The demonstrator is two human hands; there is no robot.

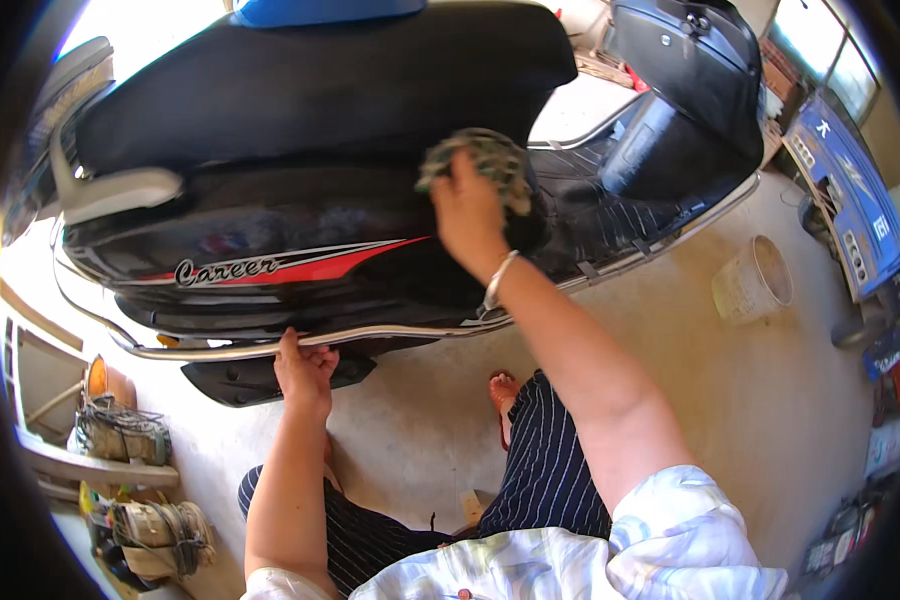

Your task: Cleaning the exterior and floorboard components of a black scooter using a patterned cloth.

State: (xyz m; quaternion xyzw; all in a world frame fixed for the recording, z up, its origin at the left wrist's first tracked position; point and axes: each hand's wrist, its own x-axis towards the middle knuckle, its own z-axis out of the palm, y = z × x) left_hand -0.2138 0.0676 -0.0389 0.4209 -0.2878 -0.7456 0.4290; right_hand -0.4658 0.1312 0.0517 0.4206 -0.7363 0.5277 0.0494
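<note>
A black scooter [285,187] with a red and white side stripe stands across the view before me. My right hand [471,210] presses a bunched camouflage-patterned cloth [495,161] against its side panel, just below the front part of the black seat [330,82]; the cloth is slightly blurred. Lower down, my left hand [304,373] grips the chromed side rail [397,331] below the lettering, its fingers curled at the tube. A pale grab handle [131,193] sticks out at the seat's left end.
A dirty white bucket [750,281] stands on the concrete floor at right, near a blue panelled machine [855,195]. Bundled cables and equipment [154,536] lie at lower left by a shelf. A blue object [330,9] rests on the seat. My feet are beside the scooter.
</note>
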